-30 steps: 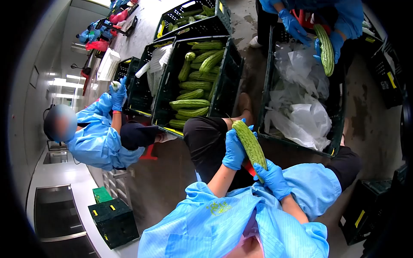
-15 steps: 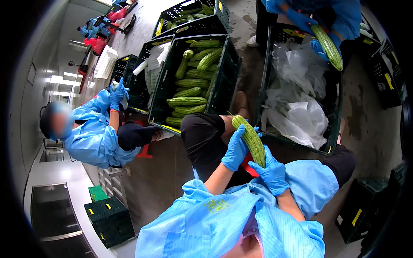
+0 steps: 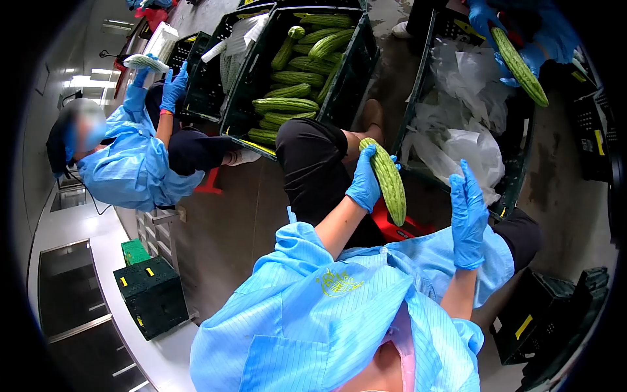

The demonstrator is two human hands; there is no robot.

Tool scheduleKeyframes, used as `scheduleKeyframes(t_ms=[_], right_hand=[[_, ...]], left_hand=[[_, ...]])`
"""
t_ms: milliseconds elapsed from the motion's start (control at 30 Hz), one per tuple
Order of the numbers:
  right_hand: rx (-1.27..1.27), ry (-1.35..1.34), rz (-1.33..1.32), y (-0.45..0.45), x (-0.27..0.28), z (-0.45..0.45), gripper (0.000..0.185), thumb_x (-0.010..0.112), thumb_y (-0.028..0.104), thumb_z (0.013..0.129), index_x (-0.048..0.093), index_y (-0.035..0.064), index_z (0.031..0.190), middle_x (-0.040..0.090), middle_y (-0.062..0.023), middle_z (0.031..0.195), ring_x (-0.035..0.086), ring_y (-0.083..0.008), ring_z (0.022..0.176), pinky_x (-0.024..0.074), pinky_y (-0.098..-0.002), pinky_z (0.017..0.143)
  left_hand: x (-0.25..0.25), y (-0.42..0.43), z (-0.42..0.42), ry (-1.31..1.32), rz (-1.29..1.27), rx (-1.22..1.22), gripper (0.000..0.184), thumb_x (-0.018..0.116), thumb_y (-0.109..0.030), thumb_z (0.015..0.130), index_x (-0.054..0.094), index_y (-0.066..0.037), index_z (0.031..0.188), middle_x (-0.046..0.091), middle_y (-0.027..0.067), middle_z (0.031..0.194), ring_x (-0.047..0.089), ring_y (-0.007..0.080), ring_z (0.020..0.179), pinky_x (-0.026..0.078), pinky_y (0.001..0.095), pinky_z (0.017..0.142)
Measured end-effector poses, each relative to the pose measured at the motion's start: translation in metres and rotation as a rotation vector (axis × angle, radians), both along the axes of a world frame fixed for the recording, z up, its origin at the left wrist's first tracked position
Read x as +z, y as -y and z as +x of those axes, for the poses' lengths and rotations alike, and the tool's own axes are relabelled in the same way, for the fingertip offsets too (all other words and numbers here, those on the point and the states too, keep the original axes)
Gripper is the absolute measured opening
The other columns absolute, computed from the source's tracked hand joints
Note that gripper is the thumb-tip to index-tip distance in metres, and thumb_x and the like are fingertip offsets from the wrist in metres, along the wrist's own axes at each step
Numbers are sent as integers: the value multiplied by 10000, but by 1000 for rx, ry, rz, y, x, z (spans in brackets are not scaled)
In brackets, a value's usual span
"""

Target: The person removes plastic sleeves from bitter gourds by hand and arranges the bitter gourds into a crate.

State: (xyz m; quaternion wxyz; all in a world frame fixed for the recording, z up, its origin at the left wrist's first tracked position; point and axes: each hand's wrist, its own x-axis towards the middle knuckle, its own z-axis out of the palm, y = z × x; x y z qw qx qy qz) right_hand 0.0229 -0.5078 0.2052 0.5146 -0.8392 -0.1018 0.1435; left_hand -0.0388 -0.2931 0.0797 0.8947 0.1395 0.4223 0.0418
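Observation:
My left hand (image 3: 365,182), in a blue glove, is closed round the upper part of a green, ridged bitter melon (image 3: 390,187). The melon's lower end hangs free above a red stool (image 3: 400,228). To the right, apart from the melon, my gloved right hand (image 3: 467,212) is raised with its fingers stretched out and nothing in it. Beyond my left knee stands a dark crate (image 3: 373,65) of bitter melons (image 3: 300,78). Another crate (image 3: 406,117), past my right hand, contains crumpled clear plastic bags (image 3: 457,98).
At the upper right a co-worker's gloved hands hold a bitter melon (image 3: 519,65). Another co-worker (image 3: 140,171) on the left raises a pale wrapped piece (image 3: 145,63). Dark crates (image 3: 151,297) stand at lower left, with more crates (image 3: 532,317) at lower right.
My right hand has let go of the bitter melon and moved right, its fingers now straight. My left hand keeps the melon. The left co-worker's hands have moved apart.

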Motion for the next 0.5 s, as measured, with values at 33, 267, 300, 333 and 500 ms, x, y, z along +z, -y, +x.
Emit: scheduleKeyframes(t_ms=[33,267,300,333,500], right_hand=[[-11,101,62,1,5,7,394,538,230,988,537,41,1334,566,-105,1319,541,-170,1168,416,-297,1003],[-685,673,85,63,99,72,547,238,350,1040,470,-33,1354,603,-202,1227,620,-243,984,501,-323,911],[-745,704,168,72,103,76,535,237,330,1040,458,-36,1362,610,-214,1199,624,-225,931,505,-333,911],[-732,743,179,74,101,74,525,260,326,1036,498,-38,1330,620,-213,1168,621,-217,902,510,-340,875],[-69,535,-25,53,-44,59,310,525,185,972,647,-14,1176,688,-99,982,621,-153,787,511,-302,744]], left_hand=[[-7,-1,-1,2,-13,4,530,606,-470,868,483,-76,1201,594,167,986,603,313,846,526,423,792],[-11,0,-2,37,-3,0,486,600,-483,860,525,-90,1137,617,142,920,606,295,813,530,410,769],[-15,1,-4,44,24,-20,468,577,-510,857,539,-105,1088,625,127,923,612,284,821,530,412,755],[-17,1,-3,52,54,-40,457,555,-537,853,553,-119,1039,634,113,926,617,272,829,529,414,741],[-17,1,0,-8,106,-51,457,561,-547,856,543,-142,1067,639,114,925,626,261,807,528,405,725]])
